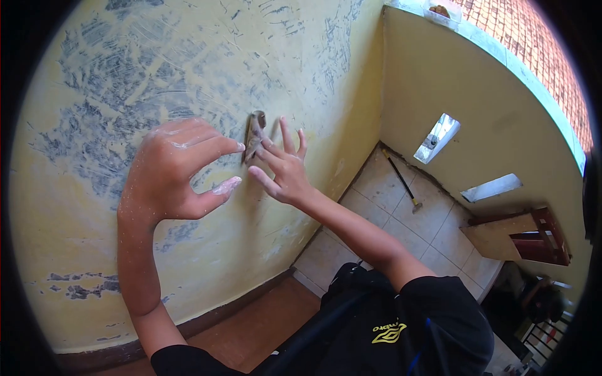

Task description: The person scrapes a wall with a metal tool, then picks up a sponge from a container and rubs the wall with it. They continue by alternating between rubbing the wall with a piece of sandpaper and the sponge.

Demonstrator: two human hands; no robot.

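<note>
Left hand (172,156) gaping alongside, my splayed right hand (287,170) seemingly pressed a curled brown sheet (256,130) against yellow wall (69,225), needing steady pressure next.

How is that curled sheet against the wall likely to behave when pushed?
The curled sheet looks thin, so it's probably light and fairly bendy. Its rolled top edge suggests it may spring back rather than lie flat. White powder on the right hand could make it slippery.

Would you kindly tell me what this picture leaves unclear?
Head view:
Brownish piece at the wall: its full outline, partly covered by the right hand.
Clear container on the ledge: cut off by the top edge.
Dark shape, lower right: identity lost in shadow.
</note>
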